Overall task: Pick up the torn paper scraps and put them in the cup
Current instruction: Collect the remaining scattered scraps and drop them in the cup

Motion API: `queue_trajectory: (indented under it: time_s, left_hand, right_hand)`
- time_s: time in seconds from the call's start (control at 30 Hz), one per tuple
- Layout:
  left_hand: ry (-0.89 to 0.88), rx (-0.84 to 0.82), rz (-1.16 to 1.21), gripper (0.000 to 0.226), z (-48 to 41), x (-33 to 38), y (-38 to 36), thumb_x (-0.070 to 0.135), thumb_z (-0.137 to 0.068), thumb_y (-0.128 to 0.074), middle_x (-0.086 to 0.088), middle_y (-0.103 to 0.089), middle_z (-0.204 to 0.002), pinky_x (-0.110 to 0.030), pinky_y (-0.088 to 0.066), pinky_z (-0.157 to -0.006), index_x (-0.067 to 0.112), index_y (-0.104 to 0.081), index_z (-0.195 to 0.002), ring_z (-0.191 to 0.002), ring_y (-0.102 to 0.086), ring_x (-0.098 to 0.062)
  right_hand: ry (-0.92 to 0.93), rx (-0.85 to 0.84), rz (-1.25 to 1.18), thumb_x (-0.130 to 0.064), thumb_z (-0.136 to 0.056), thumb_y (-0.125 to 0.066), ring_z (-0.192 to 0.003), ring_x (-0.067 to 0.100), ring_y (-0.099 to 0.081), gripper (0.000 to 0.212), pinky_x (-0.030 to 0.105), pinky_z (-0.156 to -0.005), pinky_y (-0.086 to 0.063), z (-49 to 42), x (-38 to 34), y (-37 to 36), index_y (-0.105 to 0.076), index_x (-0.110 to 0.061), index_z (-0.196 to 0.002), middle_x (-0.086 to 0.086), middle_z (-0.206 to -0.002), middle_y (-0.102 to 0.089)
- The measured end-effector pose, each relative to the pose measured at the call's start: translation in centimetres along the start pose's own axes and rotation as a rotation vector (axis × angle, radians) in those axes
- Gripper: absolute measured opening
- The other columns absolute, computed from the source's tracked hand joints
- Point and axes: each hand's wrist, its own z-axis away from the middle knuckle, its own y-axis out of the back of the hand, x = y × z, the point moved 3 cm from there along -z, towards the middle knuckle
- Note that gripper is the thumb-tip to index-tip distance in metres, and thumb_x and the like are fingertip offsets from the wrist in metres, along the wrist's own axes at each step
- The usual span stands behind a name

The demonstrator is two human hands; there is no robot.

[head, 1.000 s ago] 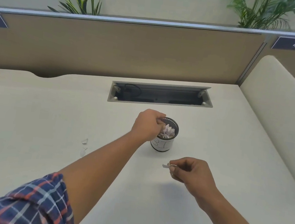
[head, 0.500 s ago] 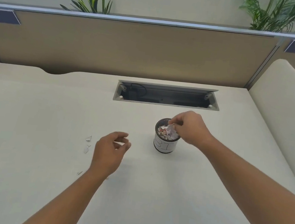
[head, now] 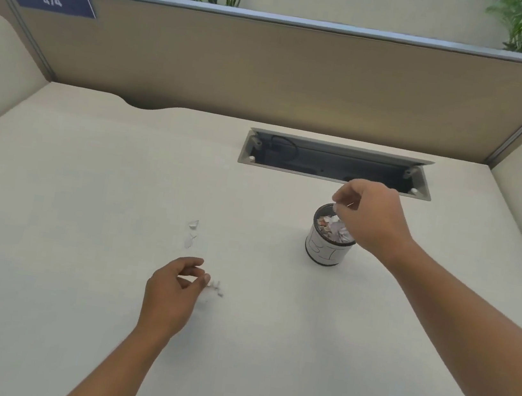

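A small white cup (head: 324, 252) with black rims and marker writing stands right of the desk's middle, heaped with torn paper. My right hand (head: 372, 220) hovers just above its far rim with the fingertips pinched together; whether a scrap is still between them is unclear. My left hand (head: 173, 289) is low over the desk, fingers curled and apart, its fingertips at a little cluster of paper scraps (head: 216, 289). Two more white scraps (head: 193, 224) (head: 188, 241) lie on the desk just beyond that hand.
A recessed cable tray (head: 336, 166) with a grey frame opens in the desk behind the cup. A tan partition (head: 270, 71) closes the back, cream side panels flank the desk, and plants show above.
My left hand moved nearer and down to the scrap cluster on the desk. My right hand rose slightly above the cup. The view swung left.
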Motion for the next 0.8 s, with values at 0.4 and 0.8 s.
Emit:
queue_trajectory:
  time_s: [0.4, 0.8]
  left_hand:
    - [0.004, 0.049, -0.092, 0.04, -1.5, -3.0, 7.1, 0.019, -0.086, -0.069, 0.013, -0.064, -0.097, -0.026, -0.051, -0.07, 0.034, -0.053, -0.119, -0.074, -0.063, -0.007]
    - [-0.234, -0.298, -0.556, 0.031, -4.8, -4.2, 5.2, 0.029, -0.092, -0.059, 0.006, -0.056, -0.107, -0.029, -0.047, -0.083, 0.025, -0.062, -0.122, -0.098, -0.059, -0.016]
  right_hand:
    - [-0.036, -0.606, 0.078, -0.035, -0.087, -0.064, -0.112, 0.021, -0.055, 0.049, 0.034, -0.093, -0.046, 11.3, -6.0, -16.4, -0.049, -0.023, -0.132, 0.002, -0.125, -0.053]
    - [-0.083, -0.444, 0.295, -0.007, -0.089, -0.04, -0.084, 0.029, -0.053, 0.02, 0.037, -0.07, -0.05, 11.0, -11.1, -22.2, -0.053, -0.011, -0.103, 0.01, -0.103, -0.051]
